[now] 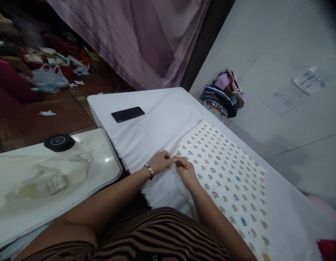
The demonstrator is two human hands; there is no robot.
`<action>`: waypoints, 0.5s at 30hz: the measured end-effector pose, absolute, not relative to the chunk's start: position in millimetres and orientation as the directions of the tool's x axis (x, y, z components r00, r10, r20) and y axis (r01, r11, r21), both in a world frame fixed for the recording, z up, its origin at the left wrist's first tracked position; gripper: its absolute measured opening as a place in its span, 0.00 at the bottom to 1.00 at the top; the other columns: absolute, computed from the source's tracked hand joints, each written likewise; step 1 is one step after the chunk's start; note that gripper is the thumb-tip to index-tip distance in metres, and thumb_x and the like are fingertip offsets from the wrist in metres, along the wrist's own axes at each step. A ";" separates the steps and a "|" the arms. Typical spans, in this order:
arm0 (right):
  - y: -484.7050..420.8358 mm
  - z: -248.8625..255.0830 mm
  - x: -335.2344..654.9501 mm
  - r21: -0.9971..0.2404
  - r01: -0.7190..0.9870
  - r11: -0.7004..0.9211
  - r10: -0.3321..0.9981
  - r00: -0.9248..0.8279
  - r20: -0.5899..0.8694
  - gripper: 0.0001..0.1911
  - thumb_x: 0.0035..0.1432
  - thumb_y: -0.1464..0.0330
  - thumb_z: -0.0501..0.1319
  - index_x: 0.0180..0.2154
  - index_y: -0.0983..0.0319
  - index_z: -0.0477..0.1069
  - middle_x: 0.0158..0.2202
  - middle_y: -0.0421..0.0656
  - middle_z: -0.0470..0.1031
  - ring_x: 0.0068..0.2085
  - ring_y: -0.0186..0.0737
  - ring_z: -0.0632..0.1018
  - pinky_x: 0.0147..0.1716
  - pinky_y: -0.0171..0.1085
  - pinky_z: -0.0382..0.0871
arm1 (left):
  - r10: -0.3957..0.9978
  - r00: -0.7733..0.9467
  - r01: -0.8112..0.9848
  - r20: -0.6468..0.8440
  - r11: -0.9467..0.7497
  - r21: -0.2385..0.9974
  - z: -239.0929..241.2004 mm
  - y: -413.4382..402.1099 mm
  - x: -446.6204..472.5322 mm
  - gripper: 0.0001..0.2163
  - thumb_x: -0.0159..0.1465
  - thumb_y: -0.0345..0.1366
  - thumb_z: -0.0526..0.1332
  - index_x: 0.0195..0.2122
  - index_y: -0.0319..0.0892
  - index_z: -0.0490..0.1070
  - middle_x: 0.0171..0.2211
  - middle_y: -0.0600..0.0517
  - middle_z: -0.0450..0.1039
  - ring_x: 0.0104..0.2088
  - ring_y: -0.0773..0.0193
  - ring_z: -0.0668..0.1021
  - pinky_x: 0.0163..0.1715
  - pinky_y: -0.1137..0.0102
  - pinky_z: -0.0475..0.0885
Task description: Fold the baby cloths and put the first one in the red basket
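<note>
A white cloth point(225, 174) printed with grey, red, blue and yellow motifs lies flat, with layered edges showing at its left side. At that left edge, my left hand point(161, 162) has its fingers closed together, with a bracelet point(150, 172) on the wrist. Right beside it, my right hand point(186, 172) pinches the same edge between thumb and fingers. The fingertips of both hands meet there, and they partly hide what lies between them. Under the cloth is a table with a white cover point(157, 123).
Beyond my hands lies a black phone point(128, 114). To the left stands a cream worktop point(89, 139) with a round black object point(59, 142) and clear plastic. Folded fabrics point(222, 94) are stacked by the wall. A purple curtain point(146, 40) hangs behind; bags point(50, 78) sit on the floor.
</note>
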State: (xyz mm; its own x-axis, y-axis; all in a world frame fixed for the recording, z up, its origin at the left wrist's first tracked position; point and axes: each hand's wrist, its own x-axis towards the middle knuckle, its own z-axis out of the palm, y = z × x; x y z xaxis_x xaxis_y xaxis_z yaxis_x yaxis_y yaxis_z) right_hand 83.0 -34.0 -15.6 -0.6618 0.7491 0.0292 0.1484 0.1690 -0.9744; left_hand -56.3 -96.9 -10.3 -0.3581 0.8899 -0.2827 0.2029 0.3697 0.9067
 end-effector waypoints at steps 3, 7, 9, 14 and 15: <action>-31.2 -19.0 85.8 -0.992 0.122 0.033 0.736 -0.675 -0.058 0.24 0.38 0.75 0.52 0.39 0.57 0.74 0.35 0.39 0.74 0.36 0.37 0.73 0.39 0.37 0.68 | 0.888 -0.325 0.203 -0.326 0.402 0.893 -9.0 -94.6 -57.7 0.13 0.53 0.47 0.59 0.27 0.42 0.63 0.16 0.57 0.69 0.14 0.71 0.66 0.15 0.76 0.59; -31.2 -24.3 86.0 -0.992 0.123 -0.007 0.754 -0.651 -0.086 0.21 0.40 0.74 0.54 0.39 0.57 0.74 0.34 0.39 0.75 0.34 0.36 0.74 0.38 0.37 0.69 | 0.866 -0.339 0.206 -0.368 0.450 0.869 -6.0 -91.9 -57.9 0.08 0.53 0.40 0.58 0.26 0.41 0.63 0.16 0.57 0.69 0.14 0.71 0.66 0.15 0.76 0.60; -32.7 -27.1 85.4 -0.993 0.120 0.008 0.760 -0.646 -0.072 0.23 0.42 0.74 0.54 0.43 0.58 0.72 0.34 0.39 0.75 0.34 0.35 0.75 0.39 0.37 0.70 | 0.855 -0.351 0.219 -0.382 0.472 0.854 -3.3 -91.3 -57.3 0.06 0.53 0.38 0.57 0.26 0.41 0.63 0.16 0.57 0.69 0.14 0.72 0.66 0.15 0.76 0.60; -42.6 -23.8 93.3 -0.910 0.200 0.364 0.731 -0.667 0.146 0.26 0.49 0.75 0.52 0.52 0.60 0.66 0.41 0.43 0.75 0.40 0.37 0.76 0.44 0.42 0.70 | 0.833 -0.386 0.260 -0.395 0.509 0.820 0.8 -91.8 -56.1 0.04 0.52 0.35 0.56 0.26 0.41 0.64 0.15 0.57 0.68 0.14 0.71 0.67 0.15 0.76 0.60; -45.4 -21.5 97.7 -0.855 0.236 0.462 0.698 -0.692 0.186 0.26 0.50 0.75 0.52 0.53 0.60 0.65 0.43 0.44 0.75 0.43 0.38 0.75 0.47 0.43 0.69 | 0.832 -0.394 0.266 -0.391 0.510 0.818 0.4 -92.0 -56.1 0.03 0.52 0.35 0.56 0.26 0.41 0.64 0.15 0.57 0.68 0.14 0.70 0.68 0.16 0.76 0.61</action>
State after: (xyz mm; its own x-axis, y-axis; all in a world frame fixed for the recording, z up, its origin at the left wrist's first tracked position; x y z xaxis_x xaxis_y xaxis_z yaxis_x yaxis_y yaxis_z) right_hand 97.7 -45.4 -21.5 -0.6920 0.6976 0.1857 0.2363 0.4620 -0.8548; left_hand -56.1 -92.0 0.4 -0.3935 0.8319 -0.3912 0.2657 0.5103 0.8179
